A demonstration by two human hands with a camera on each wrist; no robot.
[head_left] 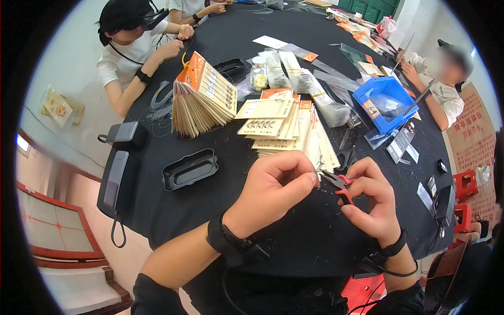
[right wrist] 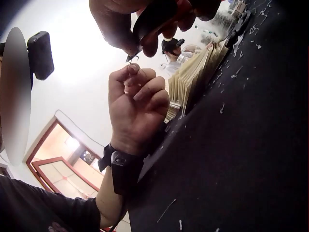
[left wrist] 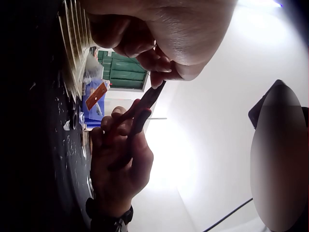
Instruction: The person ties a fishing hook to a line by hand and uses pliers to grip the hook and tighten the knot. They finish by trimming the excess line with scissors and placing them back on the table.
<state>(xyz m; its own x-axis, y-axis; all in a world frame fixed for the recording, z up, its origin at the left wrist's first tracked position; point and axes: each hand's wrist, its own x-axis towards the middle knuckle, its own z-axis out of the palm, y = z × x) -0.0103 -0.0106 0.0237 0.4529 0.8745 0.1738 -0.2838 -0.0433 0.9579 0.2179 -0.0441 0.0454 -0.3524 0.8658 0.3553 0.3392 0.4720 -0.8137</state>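
Note:
My left hand (head_left: 278, 184) pinches a small metal fishing hook (right wrist: 135, 58) between thumb and forefinger, above the near part of the black table. Red-handled pliers (head_left: 344, 195) are gripped in my right hand (head_left: 375, 202), their dark jaws pointing at the left fingertips and right at the hook. In the left wrist view the pliers (left wrist: 133, 121) reach up to the pinching fingers. A fine thread hangs by the left fingers in the right wrist view. Just beyond the hands lies a stack of cream cards (head_left: 273, 126) with rows of hooks printed or fixed on them.
A fanned bundle of cards (head_left: 202, 97) stands at back left, near a black plastic tray (head_left: 190, 169). Beyond lie a clear jar (head_left: 259, 73), bundled plastic sleeves (head_left: 331, 107), a blue bin (head_left: 386, 102) and black scissors (head_left: 346, 156). Thread scraps dot the tablecloth. Other people sit around the table.

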